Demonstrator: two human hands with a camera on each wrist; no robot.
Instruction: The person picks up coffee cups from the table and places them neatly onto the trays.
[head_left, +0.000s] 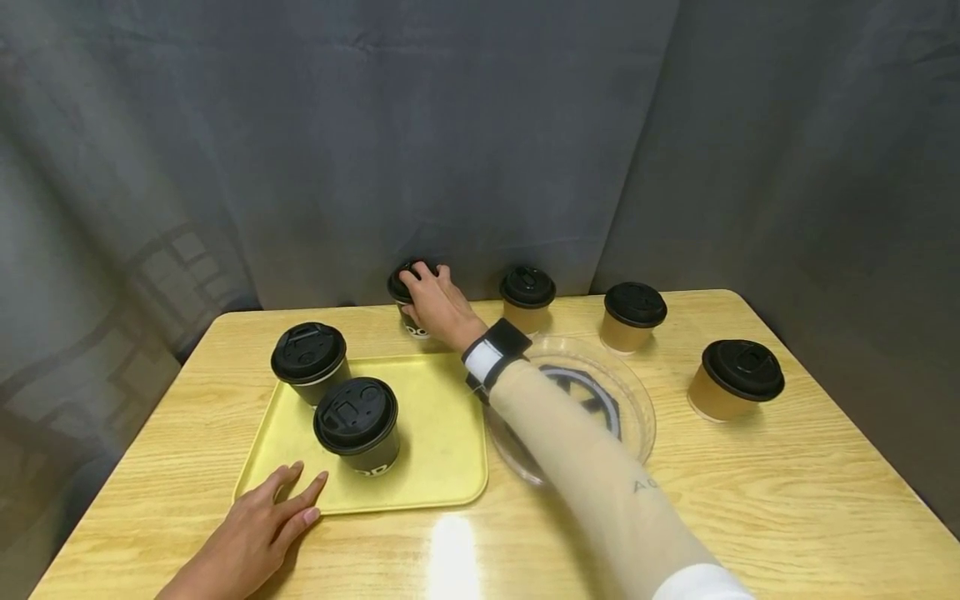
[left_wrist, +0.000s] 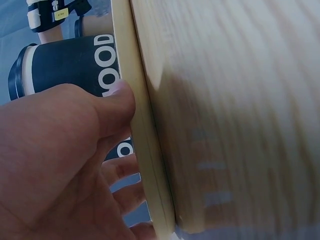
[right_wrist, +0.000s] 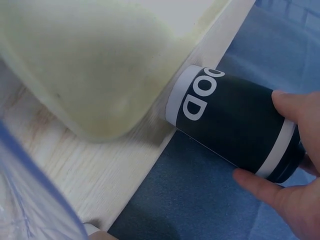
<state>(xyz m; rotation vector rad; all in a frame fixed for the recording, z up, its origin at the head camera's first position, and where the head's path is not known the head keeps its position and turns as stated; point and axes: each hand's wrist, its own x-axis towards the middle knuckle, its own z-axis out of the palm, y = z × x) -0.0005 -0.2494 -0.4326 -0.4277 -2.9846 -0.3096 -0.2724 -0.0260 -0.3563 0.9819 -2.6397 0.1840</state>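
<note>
A beige sleeve (head_left: pixel 600 467) on the right arm, nearest the camera, slants in from the lower right toward the far side of the yellow tray (head_left: pixel 442 425), a dark wristband (head_left: pixel 495 358) at its end.

At the tray's near left corner rests the left hand (head_left: pixel 262 521), fingers spread and relaxed, thumb touching the rim; it has hold of nothing. Upright in the tray's far left corner is a dark cup with a black lid (head_left: pixel 307 350), and nearer, left of the tray's middle, stands a second dark cup (head_left: pixel 367 433), white lettering low on its side.

Just behind the tray's far edge is the gripped cup (right_wrist: pixel 230 122), also dark with white lettering; the right hand (head_left: pixel 438 304) is curled round its lid and upper side, partly open to the cup's width. Whether its base touches the surface (head_left: pixel 825 500) is hard to tell.

Right beside the tray, partly under the arm, lies a clear round container (head_left: pixel 633 392). Black-lidded tan cups stand upright: one (head_left: pixel 525 317) beyond the tray's far right corner, another (head_left: pixel 624 332) farther right, and the last (head_left: pixel 716 396) well right of the tray.
</note>
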